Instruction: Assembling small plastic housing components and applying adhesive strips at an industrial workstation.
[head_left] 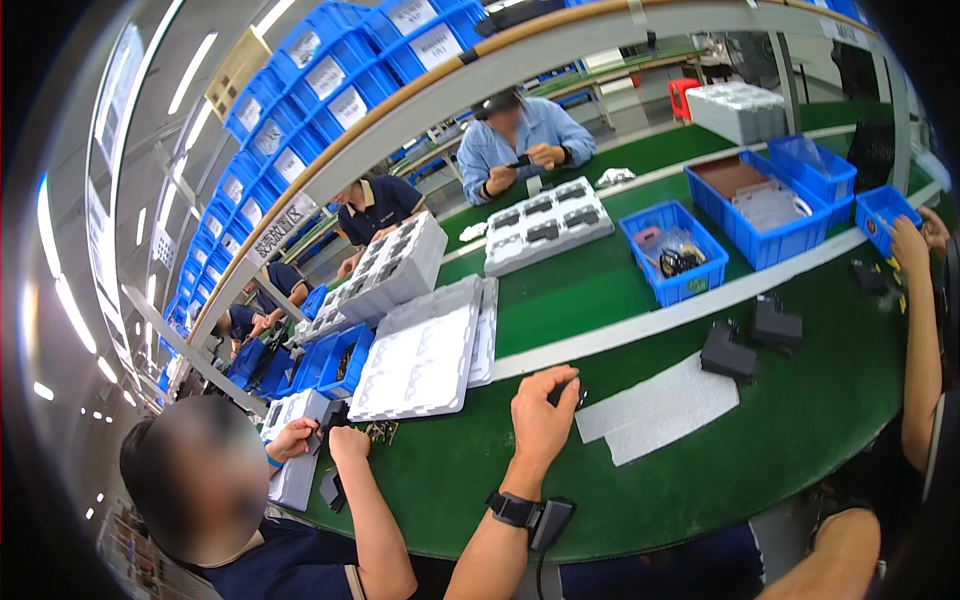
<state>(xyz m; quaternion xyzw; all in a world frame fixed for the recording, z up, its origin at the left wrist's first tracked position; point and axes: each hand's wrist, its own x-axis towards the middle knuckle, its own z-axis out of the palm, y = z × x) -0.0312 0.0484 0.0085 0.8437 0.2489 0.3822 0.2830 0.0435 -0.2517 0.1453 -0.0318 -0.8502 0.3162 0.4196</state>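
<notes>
My left hand (541,412) is raised over the green work table, its fingers curled round a small black part (570,390) that is mostly hidden. A black watch-like band (515,509) with a cabled box sits on that wrist. Just right of the hand, a strip of white foam sheet (660,410) lies on the table. Two black blocky parts, one at the sheet's far right end (728,354) and one beyond it (777,325), rest close together. At the lower right comes in a bare arm (830,560), apparently my right; its hand does not show.
A co-worker at left handles black parts beside white trays (415,350). Another person's arm (915,320) at right reaches into a small blue bin (880,225). Beyond the pale divider stand blue bins (675,290) and a tray of black parts (550,255). A shelf rail crosses overhead.
</notes>
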